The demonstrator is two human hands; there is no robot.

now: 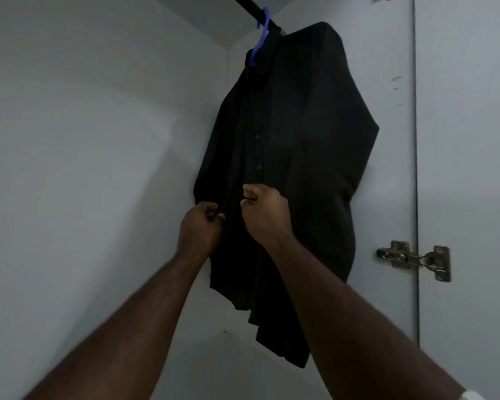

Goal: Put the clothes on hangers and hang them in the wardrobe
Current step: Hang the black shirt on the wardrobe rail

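Note:
A black button-up shirt (295,145) hangs on a blue hanger (261,36) hooked over the dark wardrobe rail (250,2) at the top. My left hand (200,226) pinches the shirt's front edge on the left side, fingers closed on the cloth. Just to its right and slightly higher, my right hand (264,212) grips the other front edge near the button line. Both hands are at the shirt's lower middle, close together.
The pale wardrobe back wall (84,140) fills the left. The right side panel (393,168) stands close behind the shirt. A metal hinge (413,258) joins that panel to the open door (468,168). The wardrobe floor (231,365) lies below the hem.

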